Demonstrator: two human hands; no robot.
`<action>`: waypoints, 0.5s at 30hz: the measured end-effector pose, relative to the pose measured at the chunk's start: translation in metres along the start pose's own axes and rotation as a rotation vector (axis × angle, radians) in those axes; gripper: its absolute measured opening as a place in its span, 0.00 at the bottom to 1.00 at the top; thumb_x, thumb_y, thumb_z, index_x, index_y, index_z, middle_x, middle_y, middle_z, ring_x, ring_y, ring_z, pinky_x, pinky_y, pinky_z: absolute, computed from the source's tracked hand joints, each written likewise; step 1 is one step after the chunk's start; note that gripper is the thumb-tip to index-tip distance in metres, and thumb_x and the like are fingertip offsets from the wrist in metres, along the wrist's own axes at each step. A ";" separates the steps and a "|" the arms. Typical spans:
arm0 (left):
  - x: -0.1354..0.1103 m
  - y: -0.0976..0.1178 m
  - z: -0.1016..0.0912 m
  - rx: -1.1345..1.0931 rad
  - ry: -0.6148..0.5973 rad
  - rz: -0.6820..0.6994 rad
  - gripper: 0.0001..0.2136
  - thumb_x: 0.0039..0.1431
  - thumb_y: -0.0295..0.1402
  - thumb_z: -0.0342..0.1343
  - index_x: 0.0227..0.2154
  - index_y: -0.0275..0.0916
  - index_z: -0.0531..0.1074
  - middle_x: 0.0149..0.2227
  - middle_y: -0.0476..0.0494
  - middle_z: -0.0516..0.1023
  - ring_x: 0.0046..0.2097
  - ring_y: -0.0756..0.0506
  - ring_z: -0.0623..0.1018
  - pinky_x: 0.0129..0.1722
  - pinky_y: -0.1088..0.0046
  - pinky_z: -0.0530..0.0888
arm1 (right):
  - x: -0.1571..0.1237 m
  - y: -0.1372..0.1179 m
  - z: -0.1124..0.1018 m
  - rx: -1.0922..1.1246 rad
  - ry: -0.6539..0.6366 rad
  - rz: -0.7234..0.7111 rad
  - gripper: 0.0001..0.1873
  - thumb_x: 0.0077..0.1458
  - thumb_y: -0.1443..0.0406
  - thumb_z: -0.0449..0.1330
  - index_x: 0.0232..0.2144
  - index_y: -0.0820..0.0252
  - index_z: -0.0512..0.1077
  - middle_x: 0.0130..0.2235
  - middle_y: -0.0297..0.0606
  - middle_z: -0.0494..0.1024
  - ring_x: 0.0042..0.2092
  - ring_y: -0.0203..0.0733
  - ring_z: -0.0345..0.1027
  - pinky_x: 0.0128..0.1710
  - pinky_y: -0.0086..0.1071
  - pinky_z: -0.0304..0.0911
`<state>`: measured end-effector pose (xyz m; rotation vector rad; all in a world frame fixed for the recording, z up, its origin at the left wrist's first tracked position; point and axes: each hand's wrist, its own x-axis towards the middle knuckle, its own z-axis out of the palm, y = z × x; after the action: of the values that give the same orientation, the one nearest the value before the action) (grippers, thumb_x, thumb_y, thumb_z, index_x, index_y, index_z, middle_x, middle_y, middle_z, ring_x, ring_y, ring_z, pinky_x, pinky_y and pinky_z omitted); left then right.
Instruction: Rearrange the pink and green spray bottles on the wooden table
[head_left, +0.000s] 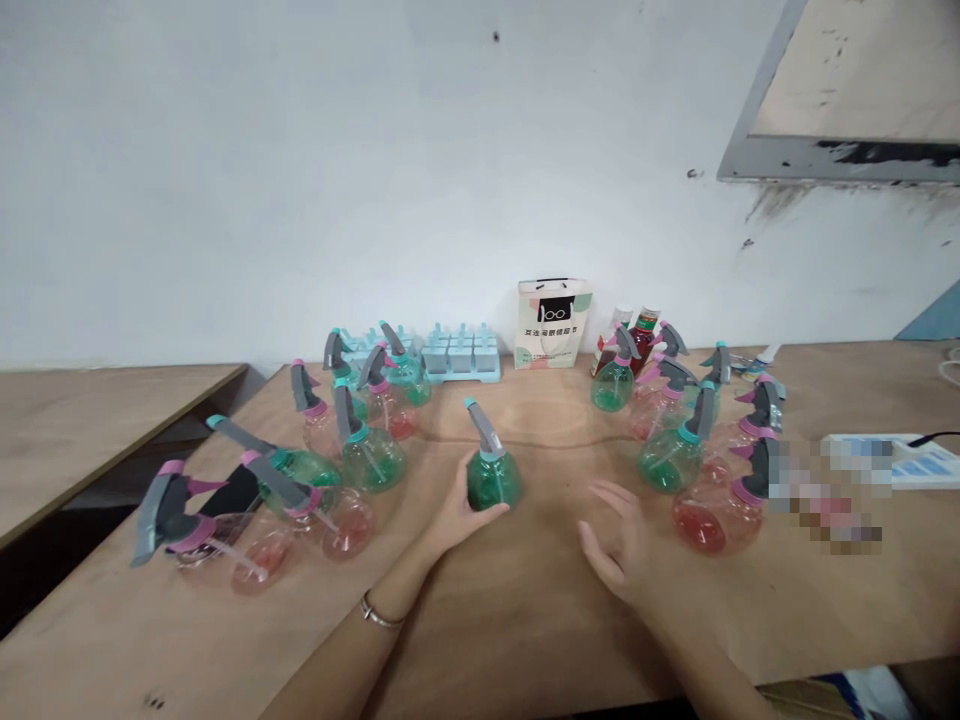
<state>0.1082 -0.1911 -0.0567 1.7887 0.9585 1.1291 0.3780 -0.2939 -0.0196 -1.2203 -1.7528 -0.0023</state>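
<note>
My left hand (454, 512) grips the round body of a green spray bottle (493, 476) with a teal and grey trigger head, standing upright on the wooden table (525, 620) near the middle. My right hand (619, 540) hovers just to the right of it, fingers spread, holding nothing. To the left stand and lie several green and pink spray bottles (367, 450). Another cluster of green and pink spray bottles (690, 450) stands to the right, close to my right hand.
At the back against the white wall stand light blue ice pop moulds (459, 355), a small paper bag (553, 322) and two dark bottles (643, 335). A white power strip (900, 460) lies at the right. A lower wooden table (90, 420) is at the left.
</note>
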 end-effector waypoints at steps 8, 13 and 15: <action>-0.013 0.004 0.011 -0.073 -0.302 0.136 0.47 0.44 0.53 0.67 0.63 0.39 0.55 0.60 0.32 0.68 0.60 0.32 0.70 0.60 0.50 0.67 | 0.093 -0.033 0.065 0.505 -0.490 0.094 0.41 0.56 0.51 0.61 0.66 0.57 0.52 0.66 0.52 0.60 0.67 0.54 0.55 0.66 0.53 0.53; -0.014 0.003 0.011 0.042 -0.151 0.163 0.50 0.44 0.61 0.62 0.65 0.38 0.54 0.62 0.30 0.67 0.62 0.30 0.69 0.61 0.48 0.66 | 0.112 -0.034 0.087 0.713 -0.475 0.199 0.33 0.51 0.48 0.64 0.56 0.57 0.67 0.58 0.48 0.72 0.60 0.52 0.66 0.62 0.48 0.60; -0.014 0.004 0.008 0.013 -0.154 0.182 0.48 0.48 0.66 0.53 0.64 0.37 0.56 0.63 0.30 0.67 0.62 0.31 0.68 0.62 0.49 0.65 | 0.118 -0.035 0.085 0.771 -0.482 0.187 0.31 0.51 0.45 0.63 0.51 0.58 0.71 0.53 0.47 0.77 0.56 0.51 0.71 0.57 0.46 0.65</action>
<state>0.1116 -0.2069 -0.0604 1.9736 0.7251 1.0782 0.2900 -0.1855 0.0332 -0.8249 -1.7560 1.0542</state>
